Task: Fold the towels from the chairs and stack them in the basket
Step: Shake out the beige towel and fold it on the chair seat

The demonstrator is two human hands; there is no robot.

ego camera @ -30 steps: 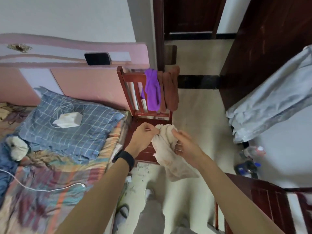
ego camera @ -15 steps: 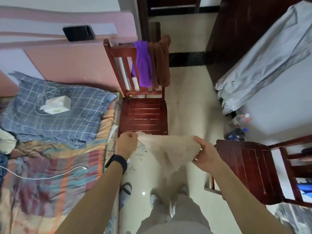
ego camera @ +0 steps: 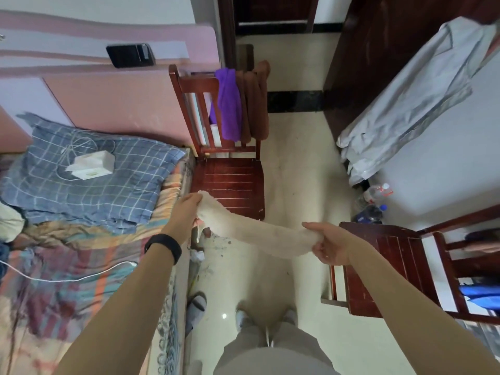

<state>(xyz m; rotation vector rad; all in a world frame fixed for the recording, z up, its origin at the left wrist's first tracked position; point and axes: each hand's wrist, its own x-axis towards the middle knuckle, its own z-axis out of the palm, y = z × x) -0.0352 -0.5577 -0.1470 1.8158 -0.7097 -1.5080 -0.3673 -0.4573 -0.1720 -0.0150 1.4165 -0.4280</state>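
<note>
Where it sagged before, the cream towel (ego camera: 259,234) now stretches between left hand (ego camera: 186,212) and right hand (ego camera: 328,243); both pinch its ends.

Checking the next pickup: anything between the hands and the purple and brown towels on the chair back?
Only the cream towel, stretched between the left hand and right hand, occupies both. Beyond it the chair seat is bare, and the purple towel and brown towel hang uncovered. No basket is in view.

Cream towel (ego camera: 259,234) stretched flat, purple towel (ego camera: 228,104) draped over chair (ego camera: 230,182)
</note>
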